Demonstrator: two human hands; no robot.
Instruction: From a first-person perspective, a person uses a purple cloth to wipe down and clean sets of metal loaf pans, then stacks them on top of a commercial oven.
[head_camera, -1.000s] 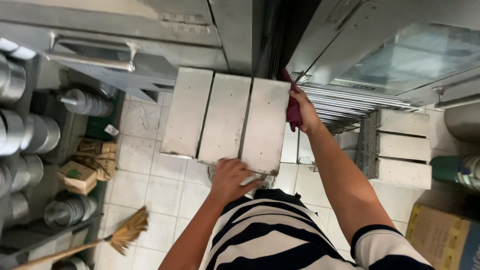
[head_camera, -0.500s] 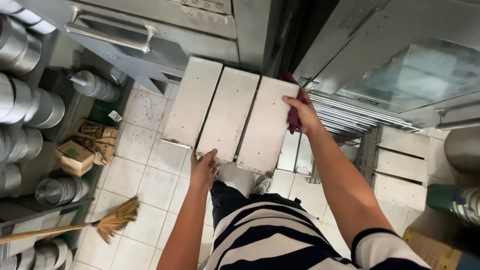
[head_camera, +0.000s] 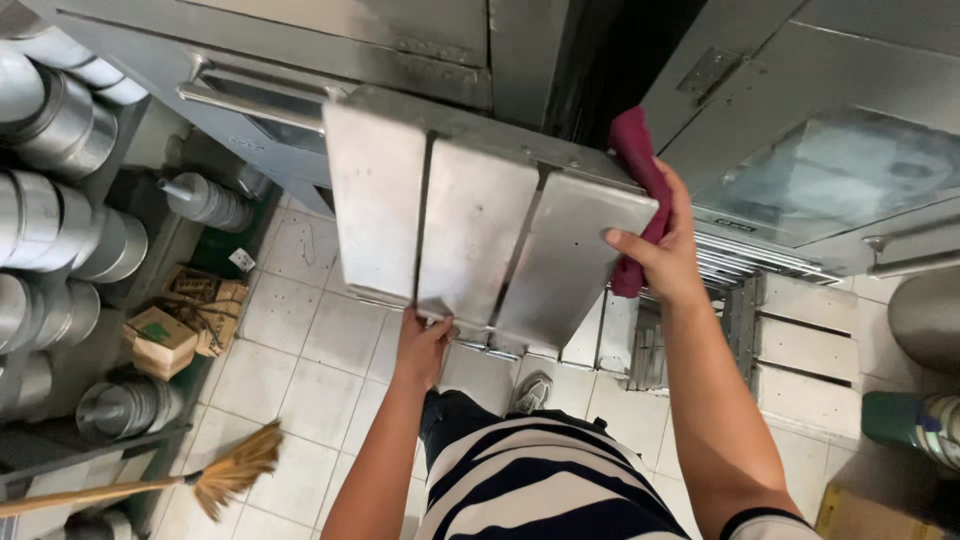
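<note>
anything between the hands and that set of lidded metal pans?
Only on one side. The right hand grips the far-right edge of the lidded metal pans through a red cloth, so the cloth lies between palm and metal. The left hand touches the near edge bare.

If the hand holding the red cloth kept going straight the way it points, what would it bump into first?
Probably the dark oven opening just beyond the metal loaf tins the right hand grips through the red cloth. Depth is hard to judge.

Brown-and-green cardboard boxes (head_camera: 165, 335) on the floor left; yellow carton (head_camera: 870, 512) bottom right.
</note>
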